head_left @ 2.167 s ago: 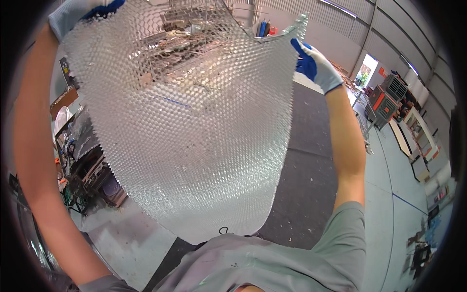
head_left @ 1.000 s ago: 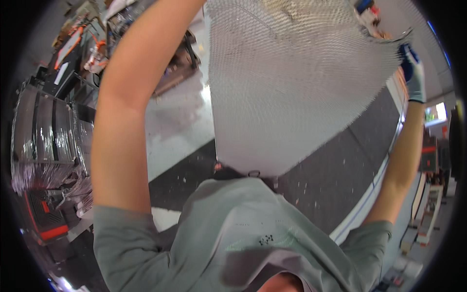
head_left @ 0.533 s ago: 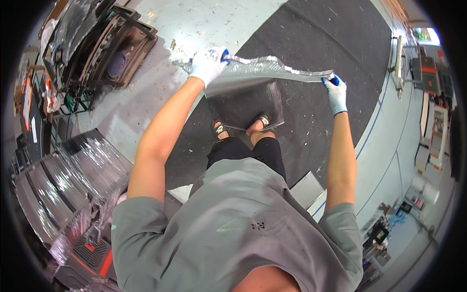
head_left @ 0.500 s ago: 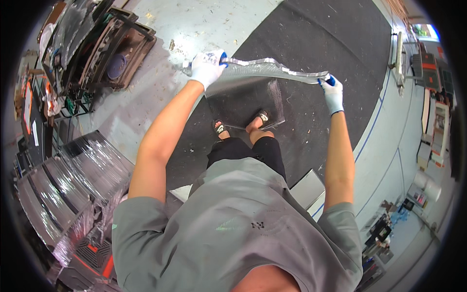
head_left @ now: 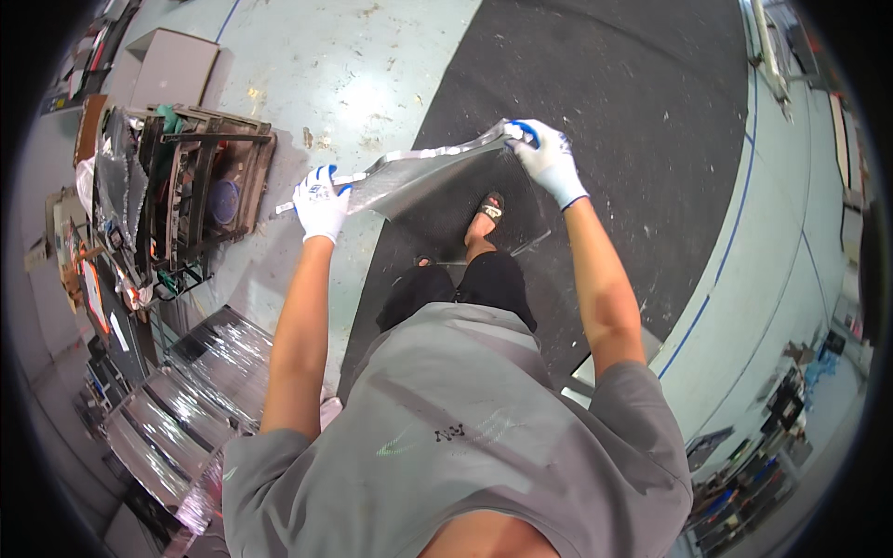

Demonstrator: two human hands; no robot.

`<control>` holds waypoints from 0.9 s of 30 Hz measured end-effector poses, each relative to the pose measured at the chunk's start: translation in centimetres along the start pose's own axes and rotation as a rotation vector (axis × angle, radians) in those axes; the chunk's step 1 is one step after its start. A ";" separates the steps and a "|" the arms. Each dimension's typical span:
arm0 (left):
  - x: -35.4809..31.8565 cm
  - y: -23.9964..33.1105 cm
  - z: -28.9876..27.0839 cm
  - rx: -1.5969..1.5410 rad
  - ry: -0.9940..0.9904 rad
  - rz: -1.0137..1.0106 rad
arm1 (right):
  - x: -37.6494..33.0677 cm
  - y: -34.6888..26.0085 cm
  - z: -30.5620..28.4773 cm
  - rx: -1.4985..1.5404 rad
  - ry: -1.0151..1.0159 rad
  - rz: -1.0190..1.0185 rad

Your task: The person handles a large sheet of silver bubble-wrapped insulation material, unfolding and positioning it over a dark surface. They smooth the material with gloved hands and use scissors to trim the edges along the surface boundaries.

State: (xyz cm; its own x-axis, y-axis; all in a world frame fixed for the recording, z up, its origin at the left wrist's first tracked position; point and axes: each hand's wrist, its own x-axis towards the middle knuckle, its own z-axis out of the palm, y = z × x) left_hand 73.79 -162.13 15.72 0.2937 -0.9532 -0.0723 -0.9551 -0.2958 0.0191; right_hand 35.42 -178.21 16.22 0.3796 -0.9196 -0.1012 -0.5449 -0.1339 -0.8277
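Note:
A sheet of clear bubble wrap (head_left: pixel 419 177) is stretched in front of me at about knee height, seen nearly edge-on. My left hand (head_left: pixel 320 201), in a white and blue glove, grips its left corner. My right hand (head_left: pixel 547 160), gloved the same way, grips the right corner, a little farther out. The sheet hangs above a black floor mat (head_left: pixel 605 121). One of my feet in a dark sandal (head_left: pixel 486 212) shows just under the wrap.
A dark metal rack (head_left: pixel 200 186) with stacked parts stands on the grey concrete floor to my left. Shiny wrapped bundles (head_left: pixel 177 409) lie at lower left. A grey box (head_left: pixel 167 70) sits at upper left. Blue floor lines (head_left: pixel 716 279) run on the right, clutter beyond them.
The bubble wrap was held high overhead as a wide sheet. It has been brought down in front of my legs, and the view has tilted down to the floor and shifted slightly.

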 end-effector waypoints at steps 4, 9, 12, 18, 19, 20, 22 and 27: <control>1.7 6.9 -1.9 -0.384 0.232 0.254 | 3.4 -4.1 1.5 0.005 -0.201 -0.168; 4.3 13.6 -1.4 -0.750 -0.163 0.050 | 5.4 -6.4 3.5 -0.014 -0.279 -0.263; 5.1 13.4 -1.5 -0.553 -0.230 0.051 | 6.0 -6.5 3.4 0.087 -0.360 -0.195; 5.9 11.7 -1.9 -0.545 -0.279 0.194 | 6.7 -5.8 3.4 -0.080 -0.331 -0.192; 6.1 11.5 -1.8 -0.535 -0.286 0.226 | 6.7 -5.6 3.8 -0.163 -0.311 -0.191; 6.4 11.4 -1.6 -0.575 -0.247 0.216 | 6.7 -5.3 4.2 -0.255 -0.290 -0.164; 7.0 10.8 -1.4 -0.650 -0.208 0.183 | 6.7 -4.7 5.0 -0.180 -0.233 -0.146; 9.0 7.2 -4.0 -0.653 -0.134 0.158 | 7.3 -3.9 6.0 -0.105 -0.158 -0.019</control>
State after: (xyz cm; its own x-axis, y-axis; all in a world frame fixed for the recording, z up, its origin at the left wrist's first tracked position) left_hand 69.73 -173.08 19.17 0.1048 -0.9844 -0.1415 -0.7539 -0.1714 0.6342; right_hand 44.87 -182.21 15.41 0.4991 -0.8480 -0.1783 -0.6083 -0.1964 -0.7690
